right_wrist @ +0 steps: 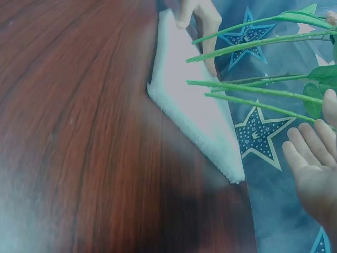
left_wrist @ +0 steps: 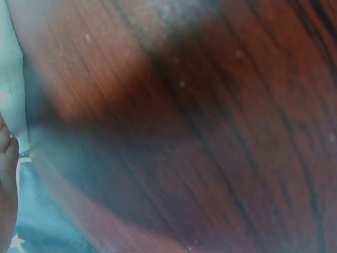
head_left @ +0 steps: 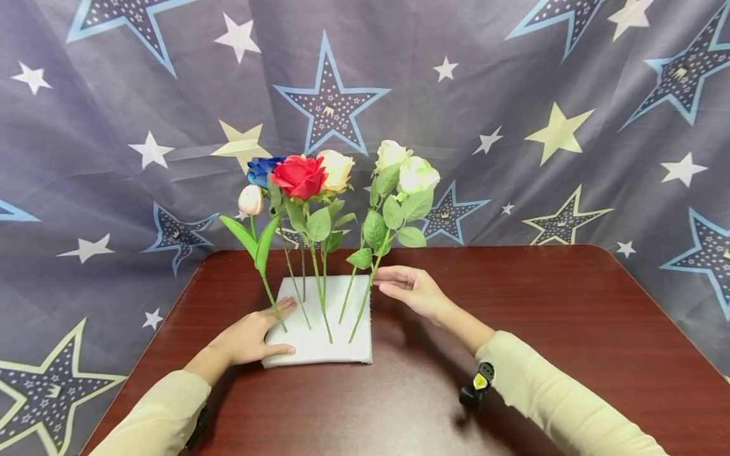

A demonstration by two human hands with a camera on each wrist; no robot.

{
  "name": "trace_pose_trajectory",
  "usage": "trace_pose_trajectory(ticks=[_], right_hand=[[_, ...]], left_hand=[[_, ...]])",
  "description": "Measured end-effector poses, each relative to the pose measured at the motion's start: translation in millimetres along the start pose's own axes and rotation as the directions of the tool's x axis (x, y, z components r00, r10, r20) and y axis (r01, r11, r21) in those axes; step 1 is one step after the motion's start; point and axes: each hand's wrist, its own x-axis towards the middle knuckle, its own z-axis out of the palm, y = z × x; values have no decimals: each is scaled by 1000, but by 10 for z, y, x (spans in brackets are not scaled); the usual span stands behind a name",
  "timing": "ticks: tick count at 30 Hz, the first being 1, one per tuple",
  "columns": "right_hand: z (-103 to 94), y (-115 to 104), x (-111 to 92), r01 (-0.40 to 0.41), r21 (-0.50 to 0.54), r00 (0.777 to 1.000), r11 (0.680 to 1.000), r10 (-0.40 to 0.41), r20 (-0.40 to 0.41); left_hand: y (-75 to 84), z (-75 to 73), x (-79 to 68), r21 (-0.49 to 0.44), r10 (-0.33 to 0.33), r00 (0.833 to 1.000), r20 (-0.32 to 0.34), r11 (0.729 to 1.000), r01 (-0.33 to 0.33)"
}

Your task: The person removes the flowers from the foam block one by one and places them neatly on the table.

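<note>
A white foam block (head_left: 308, 353) lies on the table with several artificial flowers standing upright or leaning in it. At its left side my left hand (head_left: 246, 339) rests on the block, thumb and fingers spread. Nearest to that hand is a pale pink tulip (head_left: 251, 200). Behind and right of it are a blue rose (head_left: 263, 171), a red rose (head_left: 300, 177) and a cream rose (head_left: 336, 171). Two white roses (head_left: 418, 175) lean to the right. My right hand (head_left: 415, 292) is beside their stems at the block's right edge, its fingers (right_wrist: 310, 142) extended, palm showing in the right wrist view.
The dark red wooden table (head_left: 536, 329) extends right and forward of the block. A grey curtain (head_left: 485, 82) with stars hangs right behind its back edge. A small black device (head_left: 478, 387) is strapped on the right wrist.
</note>
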Motion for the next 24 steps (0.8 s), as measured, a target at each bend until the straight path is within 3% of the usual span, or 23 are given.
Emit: trace_pose_trajectory(ticks=[7,13,24], right_hand=[[89,12,58,-43,107,998,993,49,-46],[174,48,68,-47,340,998,939,59,-23],[247,153,61,-84,392,996,916,80,27]], left_hand=[[7,7,-8,13,-14,1000,-13,1000,15],[28,-12,-7,-4,-38,999,8,999,38],[15,-8,2,9,-42,999,24,999,42]])
